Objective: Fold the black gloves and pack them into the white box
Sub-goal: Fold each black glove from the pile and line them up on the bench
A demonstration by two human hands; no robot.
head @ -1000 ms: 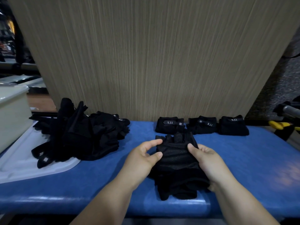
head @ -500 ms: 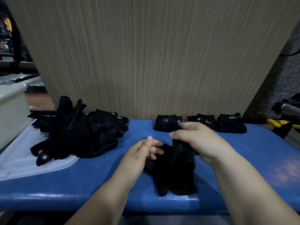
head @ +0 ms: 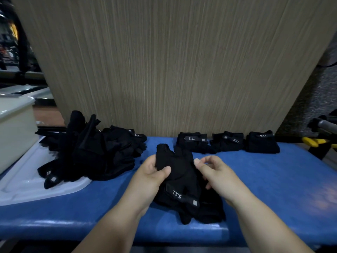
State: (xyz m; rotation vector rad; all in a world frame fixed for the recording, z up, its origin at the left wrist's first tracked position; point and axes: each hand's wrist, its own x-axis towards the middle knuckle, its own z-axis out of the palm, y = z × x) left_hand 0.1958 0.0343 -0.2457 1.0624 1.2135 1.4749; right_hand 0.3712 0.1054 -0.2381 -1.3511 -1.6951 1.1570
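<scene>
A pair of black gloves point(head: 182, 181) lies in front of me on the blue table point(head: 273, 179), wrist strap marked 5.11 facing up. My left hand point(head: 153, 176) grips the upper left part of the pair with thumb on top. My right hand point(head: 217, 172) touches the pair's right edge, fingers curled. A heap of unfolded black gloves point(head: 87, 152) rests partly on a white lid point(head: 23, 185) at the left. Three folded gloves point(head: 228, 142) stand in a row by the back panel. The white box point(head: 14, 128) stands at the far left.
A wood-grain panel point(head: 173, 66) rises right behind the table. Beyond the right end sit a yellow-handled tool point(head: 313, 142) and a metal bar point(head: 328, 125). The table's front edge runs just below my forearms.
The pair was turned over, so the 5.11 strap now faces up. My right hand came down from its raised hold to the right edge; my left hand closed on the upper left part.
</scene>
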